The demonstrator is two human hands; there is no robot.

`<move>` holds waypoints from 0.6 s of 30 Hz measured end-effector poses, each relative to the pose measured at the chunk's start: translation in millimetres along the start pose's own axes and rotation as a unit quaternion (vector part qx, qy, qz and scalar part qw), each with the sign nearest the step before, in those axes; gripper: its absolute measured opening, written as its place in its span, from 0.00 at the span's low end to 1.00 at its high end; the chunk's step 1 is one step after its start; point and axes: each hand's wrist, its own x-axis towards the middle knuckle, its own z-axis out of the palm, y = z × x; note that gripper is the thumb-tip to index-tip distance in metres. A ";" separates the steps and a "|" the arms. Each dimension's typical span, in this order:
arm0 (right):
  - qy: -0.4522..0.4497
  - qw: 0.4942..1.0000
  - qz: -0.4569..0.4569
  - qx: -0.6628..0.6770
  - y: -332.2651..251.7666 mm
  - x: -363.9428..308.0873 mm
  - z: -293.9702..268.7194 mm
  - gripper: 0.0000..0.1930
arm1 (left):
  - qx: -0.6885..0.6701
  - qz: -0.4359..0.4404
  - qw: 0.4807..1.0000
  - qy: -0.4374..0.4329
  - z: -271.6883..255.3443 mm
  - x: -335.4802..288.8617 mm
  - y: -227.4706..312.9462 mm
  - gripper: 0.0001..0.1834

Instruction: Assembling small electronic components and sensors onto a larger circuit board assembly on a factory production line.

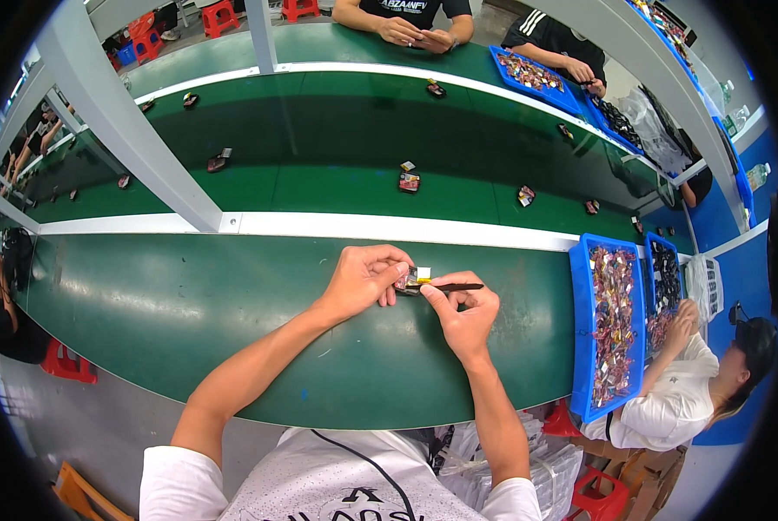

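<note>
Over the near green bench (232, 313), my left hand (367, 276) is closed round a small dark electronic unit (410, 282), thumb and fingers at its left side. A white and yellow piece (423, 274) stands out at the unit's upper right. My right hand (467, 314) pinches slim black tweezers (458, 286), which lie nearly level with the narrow end pointing left at the unit. Whether the tips touch it is too small to tell. Part of the unit is hidden behind my left fingers.
At right, a blue tray (583, 347) holds many small wired parts, beside a second blue tray (649, 247) with black parts. Beyond the white rail (389, 227), a green conveyor (319, 187) carries several similar units. A co-worker (675, 391) sits at right; others work opposite.
</note>
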 end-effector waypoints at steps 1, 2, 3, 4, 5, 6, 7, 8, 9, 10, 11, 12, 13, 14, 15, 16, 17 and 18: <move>-0.007 1.000 -0.015 -0.025 0.3 -0.2 -0.3 0.06 | 0.005 -0.004 1.000 -0.004 -0.7 0.2 0.1 0.09; -0.006 1.000 -0.015 -0.025 0.4 -0.4 1.0 0.06 | 0.009 -0.008 1.000 -0.008 -1.2 0.3 0.4 0.09; 0.008 1.000 -0.018 -0.022 0.6 -0.5 3.5 0.06 | 0.009 -0.008 1.000 -0.009 -1.3 0.6 0.4 0.09; 0.023 0.999 -0.022 -0.018 0.7 -0.6 4.8 0.06 | 0.016 -0.007 1.000 -0.008 -1.3 0.9 0.3 0.09; 0.023 0.999 -0.021 -0.018 0.8 -0.5 5.0 0.06 | 0.022 -0.006 1.000 -0.008 -1.6 1.1 -0.2 0.09; 0.024 0.999 -0.029 -0.021 0.6 -0.4 5.1 0.06 | 0.022 -0.006 1.000 -0.008 -1.6 1.2 -1.0 0.09; 0.025 0.999 -0.036 -0.023 0.3 -0.5 5.1 0.06 | 0.014 -0.003 1.000 -0.005 -1.6 1.3 -1.8 0.09; 0.025 0.999 -0.036 -0.023 -1.4 -0.3 6.6 0.06 | 0.006 0.001 1.000 -0.001 -2.0 1.6 -2.5 0.09; 0.043 0.998 -0.040 -0.014 -4.3 -0.3 8.9 0.06 | 0.007 0.001 1.000 -0.001 -3.0 2.1 -3.2 0.09; 0.060 0.997 -0.043 -0.004 -5.8 -0.2 10.4 0.06 | -0.002 -0.005 1.000 -0.001 -4.4 2.5 -3.9 0.10; 0.060 0.997 -0.043 -0.004 -5.7 -0.6 9.8 0.06 | -0.011 -0.011 1.000 -0.002 -4.7 2.8 -4.1 0.10; 0.057 0.997 -0.045 -0.008 -5.3 -1.1 8.9 0.06 | -0.010 -0.011 1.000 -0.002 -4.4 2.8 -3.7 0.10; 0.055 0.997 -0.048 -0.012 -5.0 -1.4 8.4 0.06 | -0.009 -0.012 1.000 0.000 -4.1 2.7 -3.1 0.11; 0.055 0.997 -0.048 -0.012 -5.1 -1.5 8.3 0.06 | -0.007 -0.012 1.000 0.001 -3.7 2.7 -2.7 0.11; 0.055 0.996 -0.065 -0.028 -5.1 -1.6 8.3 0.06 | -0.007 -0.012 1.000 0.000 -3.4 2.8 -2.9 0.11; 0.054 0.994 -0.083 -0.045 -5.2 -1.7 8.5 0.06 | -0.014 -0.011 1.000 0.002 -3.2 2.9 -3.4 0.11; 0.054 0.994 -0.082 -0.044 -7.0 -1.4 9.2 0.06 | -0.019 -0.010 1.000 0.005 -3.7 2.7 -4.0 0.11; 0.054 0.993 -0.089 -0.056 -10.6 -1.0 9.8 0.06 | -0.019 -0.010 1.000 0.005 -4.3 2.7 -4.5 0.11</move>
